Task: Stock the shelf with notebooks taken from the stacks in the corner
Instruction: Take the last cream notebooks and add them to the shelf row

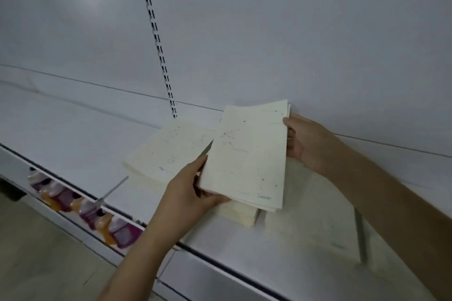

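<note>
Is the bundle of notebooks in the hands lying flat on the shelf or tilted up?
Tilted up. The held notebooks slope with their far edge raised, gripped by the left hand and right hand, above the flat stack on the shelf.

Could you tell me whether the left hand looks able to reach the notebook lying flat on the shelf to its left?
Probably yes, once freed: the left hand grips the held notebooks together with the right hand, and the flat notebook lies just beside it, uncovered.
</note>
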`<state>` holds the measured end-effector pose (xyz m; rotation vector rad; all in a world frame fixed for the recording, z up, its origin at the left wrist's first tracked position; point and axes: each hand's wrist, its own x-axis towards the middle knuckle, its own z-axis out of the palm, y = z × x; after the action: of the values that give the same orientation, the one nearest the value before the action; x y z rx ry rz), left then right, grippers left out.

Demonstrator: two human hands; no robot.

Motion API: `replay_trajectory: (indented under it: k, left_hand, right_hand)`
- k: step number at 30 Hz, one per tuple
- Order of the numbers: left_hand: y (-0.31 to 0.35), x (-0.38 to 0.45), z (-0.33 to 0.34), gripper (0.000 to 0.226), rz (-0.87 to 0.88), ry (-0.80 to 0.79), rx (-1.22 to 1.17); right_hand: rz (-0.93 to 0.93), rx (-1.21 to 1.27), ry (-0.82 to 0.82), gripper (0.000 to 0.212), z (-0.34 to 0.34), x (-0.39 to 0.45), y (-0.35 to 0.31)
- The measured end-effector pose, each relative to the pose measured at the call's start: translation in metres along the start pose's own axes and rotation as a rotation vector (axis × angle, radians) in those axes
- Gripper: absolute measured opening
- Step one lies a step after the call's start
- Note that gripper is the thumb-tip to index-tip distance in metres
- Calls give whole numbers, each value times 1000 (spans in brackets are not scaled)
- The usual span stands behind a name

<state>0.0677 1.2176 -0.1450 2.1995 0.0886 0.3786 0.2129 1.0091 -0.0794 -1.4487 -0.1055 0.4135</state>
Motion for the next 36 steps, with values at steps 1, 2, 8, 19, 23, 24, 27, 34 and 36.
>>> replay_trajectory:
  k: [1, 2, 8, 19, 23, 24, 27, 34, 36]
  left_hand:
    - [-4, 2, -3, 81, 18, -20, 7]
    - [-8, 5, -7, 81, 41, -40, 21]
    - [-14, 21, -24, 68, 166, -152, 16]
    - [10, 26, 8, 83, 333, -312, -12]
    - [26, 25, 30, 83, 347, -353, 66]
    - [30, 25, 37, 84, 358, -356, 159]
    - [37, 20, 54, 100, 349, -400, 451]
    - [40, 13, 75, 100, 369, -412, 486]
    - [40, 14, 76, 101, 362, -417, 490]
  right_hand:
    - [2, -11, 35, 26, 4, -2, 1]
    - [2, -17, 77, 26, 7, -5, 2]
    - [-37, 2, 282, 30, 19, -24, 9]
    - [18, -305, 673, 37, 1, -49, 9]
    - [-5, -408, 735, 36, -20, -61, 3]
    - [4, -455, 743, 36, -25, -64, 4]
    - [124, -662, 720, 44, -36, -70, 11]
    - [288, -803, 614, 59, -46, -66, 30]
    - [292, -773, 610, 59, -51, -62, 30]
